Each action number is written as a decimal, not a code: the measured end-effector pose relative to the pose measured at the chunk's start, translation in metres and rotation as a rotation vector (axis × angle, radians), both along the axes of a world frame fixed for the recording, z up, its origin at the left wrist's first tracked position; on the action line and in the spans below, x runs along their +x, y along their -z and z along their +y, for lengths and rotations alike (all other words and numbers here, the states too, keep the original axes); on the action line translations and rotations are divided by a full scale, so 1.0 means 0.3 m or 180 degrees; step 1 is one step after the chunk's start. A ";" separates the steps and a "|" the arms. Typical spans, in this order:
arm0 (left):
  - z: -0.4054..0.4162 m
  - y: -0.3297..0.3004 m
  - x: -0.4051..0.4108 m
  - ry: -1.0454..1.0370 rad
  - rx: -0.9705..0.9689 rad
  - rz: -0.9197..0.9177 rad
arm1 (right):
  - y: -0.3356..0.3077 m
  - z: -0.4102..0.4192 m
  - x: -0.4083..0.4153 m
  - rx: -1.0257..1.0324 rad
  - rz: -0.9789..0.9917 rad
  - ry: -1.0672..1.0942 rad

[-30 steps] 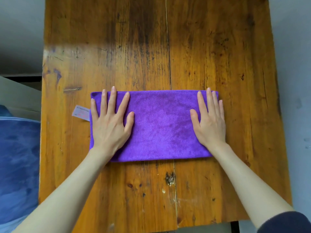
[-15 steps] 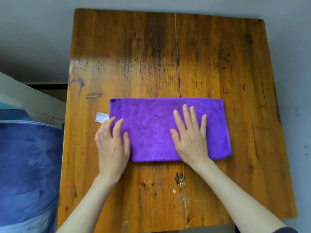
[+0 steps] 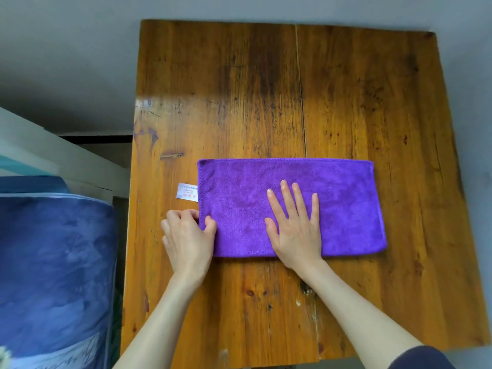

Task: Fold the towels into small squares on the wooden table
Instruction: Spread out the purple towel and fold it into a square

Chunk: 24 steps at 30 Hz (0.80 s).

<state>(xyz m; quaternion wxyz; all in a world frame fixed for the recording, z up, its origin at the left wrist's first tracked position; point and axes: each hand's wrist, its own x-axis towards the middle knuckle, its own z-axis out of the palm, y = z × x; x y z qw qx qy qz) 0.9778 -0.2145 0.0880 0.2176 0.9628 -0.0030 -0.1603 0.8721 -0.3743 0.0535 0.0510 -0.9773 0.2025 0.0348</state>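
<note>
Purple towel point(image 3: 332, 198), flat rectangle, white tag point(image 3: 187, 192)

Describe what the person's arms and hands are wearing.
Both forearms are bare, with no gloves, rings or watch visible on the left hand or the right hand. Only a dark navy sleeve shows, pushed up near the right elbow at the frame's bottom edge.

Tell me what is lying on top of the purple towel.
The right hand lies flat on the purple towel, fingers spread. The left hand pinches its left edge, thumb on top. The cloth beneath both hands is hidden.
</note>
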 end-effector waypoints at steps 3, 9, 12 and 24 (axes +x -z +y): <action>-0.001 -0.020 0.050 -0.0067 -0.0416 0.0000 | -0.004 0.005 0.024 0.0021 0.0039 0.0113; -0.030 -0.076 0.178 -0.0668 -0.1064 0.0676 | -0.028 0.022 0.099 0.0125 0.0062 0.0292; -0.021 -0.096 0.218 -0.1119 -0.1544 0.1437 | -0.037 0.007 0.096 0.0196 -0.0049 0.0447; -0.022 -0.199 0.194 -0.0989 -0.1988 0.1672 | -0.034 -0.024 0.080 0.0158 0.0267 0.0380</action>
